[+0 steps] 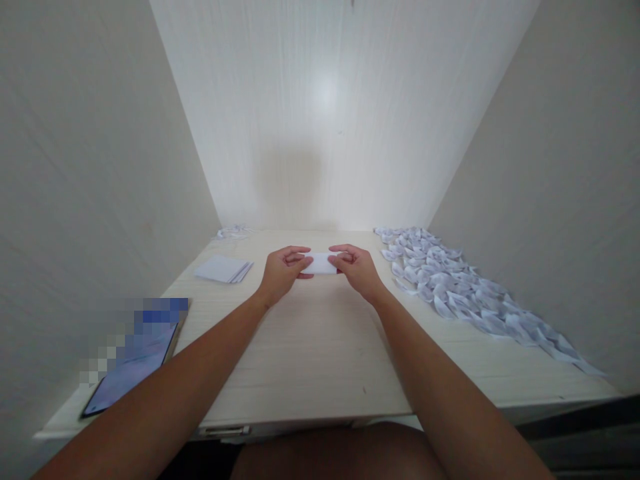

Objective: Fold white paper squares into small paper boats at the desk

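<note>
Between my two hands is a small white piece of paper (321, 263), held level above the middle of the table. My left hand (285, 267) pinches its left end, thumb on the near face. At the right end, my right hand (356, 265) grips it the same way. Whether the paper is folded, I cannot tell. A stack of white paper sheets (223, 268) lies to the left of my left hand. Off to the right of my right hand, many folded white paper pieces (450, 287) lie in a long heap.
The pale wooden table (310, 360) is enclosed by walls on the left, back and right. A tablet-like device (135, 373), partly blurred out, lies at the left front edge. Thin white paper strips (234, 232) sit in the back left corner.
</note>
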